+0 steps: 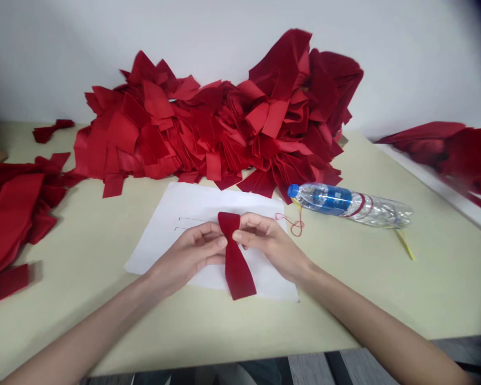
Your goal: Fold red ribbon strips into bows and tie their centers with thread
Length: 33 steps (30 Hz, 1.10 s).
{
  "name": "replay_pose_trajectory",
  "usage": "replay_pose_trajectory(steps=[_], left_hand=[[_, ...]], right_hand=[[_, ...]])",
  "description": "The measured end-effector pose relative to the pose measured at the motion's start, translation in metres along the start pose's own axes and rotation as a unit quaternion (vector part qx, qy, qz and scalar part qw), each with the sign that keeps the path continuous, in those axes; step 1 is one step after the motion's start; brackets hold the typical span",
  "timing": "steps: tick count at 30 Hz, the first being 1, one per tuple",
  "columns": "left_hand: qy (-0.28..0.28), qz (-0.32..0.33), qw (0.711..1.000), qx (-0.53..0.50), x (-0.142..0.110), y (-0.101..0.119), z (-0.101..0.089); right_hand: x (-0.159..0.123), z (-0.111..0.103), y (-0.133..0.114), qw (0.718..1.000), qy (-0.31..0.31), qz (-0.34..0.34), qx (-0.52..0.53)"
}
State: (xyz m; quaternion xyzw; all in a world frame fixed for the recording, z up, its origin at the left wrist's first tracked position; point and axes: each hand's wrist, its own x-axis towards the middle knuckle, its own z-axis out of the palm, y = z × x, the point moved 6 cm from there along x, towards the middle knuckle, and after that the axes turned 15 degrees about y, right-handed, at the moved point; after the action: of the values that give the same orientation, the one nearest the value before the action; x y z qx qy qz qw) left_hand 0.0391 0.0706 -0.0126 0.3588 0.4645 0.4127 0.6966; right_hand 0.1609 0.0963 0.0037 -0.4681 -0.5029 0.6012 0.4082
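Note:
A red velvet-like ribbon strip is pinched at its narrowed waist between my two hands, flaring above and below like a bow. My left hand grips its left side with thumb and fingers. From the other side my right hand closes on it, thumb on the front. Beneath them lies a white paper sheet with a few thin printed lines, partly covered by the hands. The fingertips behind the ribbon are hidden.
A large heap of red fabric strips lies along the wall, with more red strips at left and red fabric at right. A clear plastic bottle wound with red cord lies right of the paper, beside loose red thread.

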Motion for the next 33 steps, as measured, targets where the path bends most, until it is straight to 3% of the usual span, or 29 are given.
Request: replay_pose_trajectory(steps=[6, 11, 13, 15, 17, 19, 20, 23, 26, 28, 30, 33], left_hand=[[0.042, 0.049, 0.992, 0.112, -0.001, 0.002, -0.005], [0.022, 0.008, 0.993, 0.112, -0.002, 0.001, -0.006], [0.023, -0.001, 0.991, 0.128, 0.0, 0.004, -0.013], [0.054, 0.025, 0.985, 0.16, 0.004, 0.013, -0.028], [0.097, 0.068, 0.976, 0.183, 0.008, 0.026, -0.045], [0.123, 0.081, 0.969, 0.198, 0.009, 0.036, -0.06], [0.126, 0.076, 0.968, 0.205, 0.009, 0.039, -0.065], [0.096, 0.048, 0.969, 0.222, 0.006, 0.043, -0.069], [0.013, 0.03, 0.969, 0.247, -0.001, 0.04, -0.054], [-0.046, 0.02, 0.96, 0.275, -0.005, 0.036, -0.042], [-0.063, 0.023, 0.951, 0.302, -0.005, 0.032, -0.035], [-0.048, 0.019, 0.943, 0.327, -0.001, 0.028, -0.04]], right_hand=[[0.0, 0.003, 0.002, 1.0, -0.005, 0.005, -0.006], [-0.001, 0.001, -0.005, 0.997, 0.025, -0.047, -0.059], [0.0, -0.003, -0.008, 0.987, 0.019, -0.092, -0.132], [0.003, -0.009, -0.01, 0.953, 0.017, -0.162, -0.256], [0.005, -0.013, -0.009, 0.899, 0.01, -0.229, -0.373], [0.005, -0.012, -0.003, 0.863, -0.015, -0.265, -0.43], [0.004, -0.009, 0.0, 0.858, -0.037, -0.27, -0.436], [0.001, -0.002, 0.003, 0.88, -0.085, -0.256, -0.391], [0.003, -0.003, -0.004, 0.952, -0.077, -0.184, -0.234], [0.004, -0.006, -0.005, 0.988, -0.09, -0.096, -0.085], [0.006, -0.008, -0.003, 0.995, -0.097, -0.011, 0.002], [0.012, -0.019, 0.0, 0.998, -0.031, 0.019, -0.054]])
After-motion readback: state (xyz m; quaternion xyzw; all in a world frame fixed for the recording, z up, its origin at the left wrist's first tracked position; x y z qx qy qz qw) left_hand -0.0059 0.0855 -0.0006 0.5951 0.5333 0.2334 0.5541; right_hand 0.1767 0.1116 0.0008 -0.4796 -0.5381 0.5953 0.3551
